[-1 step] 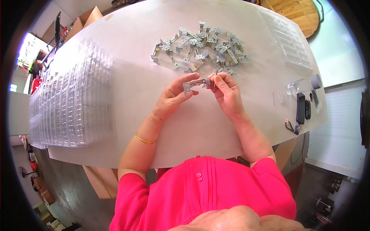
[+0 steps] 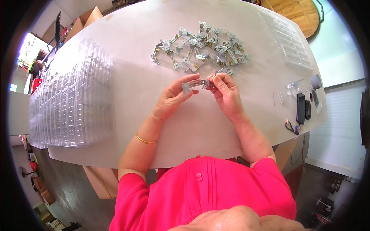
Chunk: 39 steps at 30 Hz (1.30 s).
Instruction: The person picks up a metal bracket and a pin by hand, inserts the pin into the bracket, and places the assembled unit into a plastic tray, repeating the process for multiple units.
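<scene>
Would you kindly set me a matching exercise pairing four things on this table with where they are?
Things:
1. metal bracket
2. pile of metal parts
3. clear trays
4. dark phone

Places:
A. stacked at the table's left
B. held between left hand and right hand
C. near the table's right edge
D. beyond the hands, mid-table

Pairs: 1-B, 2-D, 3-A, 4-C

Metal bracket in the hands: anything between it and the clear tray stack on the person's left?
Nothing visible. The metal bracket is pinched between left hand and right hand above the white table. Only bare tabletop lies between it and the clear tray stack; the pile of metal parts sits farther back.
</scene>
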Available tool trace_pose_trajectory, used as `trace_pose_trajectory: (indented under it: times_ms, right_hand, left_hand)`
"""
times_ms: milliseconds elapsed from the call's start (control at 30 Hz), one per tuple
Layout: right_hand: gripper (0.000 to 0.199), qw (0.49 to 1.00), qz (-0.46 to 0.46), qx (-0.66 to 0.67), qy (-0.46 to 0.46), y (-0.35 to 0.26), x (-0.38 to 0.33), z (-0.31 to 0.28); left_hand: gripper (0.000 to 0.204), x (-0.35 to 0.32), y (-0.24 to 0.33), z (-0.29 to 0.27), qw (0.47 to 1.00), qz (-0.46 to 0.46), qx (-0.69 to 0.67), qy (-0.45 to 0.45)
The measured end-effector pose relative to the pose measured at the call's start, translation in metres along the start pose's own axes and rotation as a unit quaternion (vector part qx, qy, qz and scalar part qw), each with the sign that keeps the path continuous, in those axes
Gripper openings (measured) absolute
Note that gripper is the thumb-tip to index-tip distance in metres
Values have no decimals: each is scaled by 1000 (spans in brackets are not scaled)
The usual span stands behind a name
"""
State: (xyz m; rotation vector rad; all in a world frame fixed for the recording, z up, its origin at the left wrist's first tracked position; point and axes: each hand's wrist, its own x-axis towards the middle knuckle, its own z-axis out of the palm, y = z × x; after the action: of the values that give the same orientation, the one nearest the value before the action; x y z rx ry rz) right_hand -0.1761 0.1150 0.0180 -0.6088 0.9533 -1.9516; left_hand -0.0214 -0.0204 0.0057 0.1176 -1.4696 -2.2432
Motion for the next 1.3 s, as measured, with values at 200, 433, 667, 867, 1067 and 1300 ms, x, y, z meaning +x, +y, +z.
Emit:
trace_pose_trajectory:
  times_ms: [200, 433, 667, 867, 1067, 1300]
  right_hand:
    - [12, 991, 18, -127, 43, 6, -4, 8]
    - [12, 965, -8, -263, -21, -4, -18, 22]
    - [10, 953, 10, -299, -47, -1, -24, 27]
    - [9, 947, 0, -318, -50, -1, -22, 30]
    - [7, 941, 2, -336, -41, 1, -21, 27]
    - [11, 908, -87, -408, -31, 3, -23, 29]
  left_hand:
    - [35, 1, -3, -8, 999, 14, 42, 28]
    - [32, -5, 0, -3, 993, -78, 36, 86]
    - [25, -7, 2, 15, 979, -76, 143, 125]
    - [20, -7, -5, 11, 933, -9, 335, 135]
    - [17, -7, -6, 13, 879, 73, 450, 139]
    - [27, -7, -9, 13, 749, 201, 615, 145]
